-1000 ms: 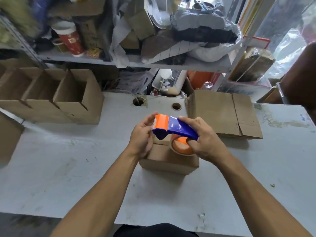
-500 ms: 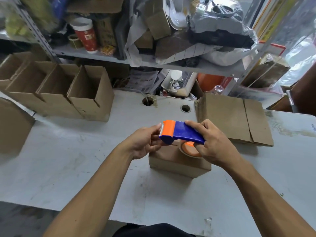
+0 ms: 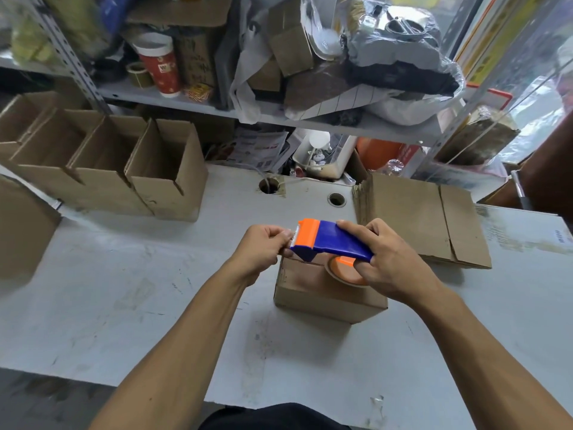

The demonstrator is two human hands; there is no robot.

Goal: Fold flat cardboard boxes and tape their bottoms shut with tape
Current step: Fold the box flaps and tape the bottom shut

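Right hand (image 3: 390,262) wraps the blue-orange tape dispenser (image 3: 331,242), fingers curled round its body, held just above the small folded box (image 3: 325,293). Left hand (image 3: 262,251) pinches at the serrated orange end, fingers curled; tape itself too thin to tell. Box sits mid-table (image 3: 124,305), bare surface to the left and toward the near edge. Flat cardboard stack (image 3: 418,215) just behind right hand. Row of open assembled boxes (image 3: 124,169) far left.

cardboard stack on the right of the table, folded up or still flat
Still flat: the cardboard stack lies as layered unfolded sheets on the table.
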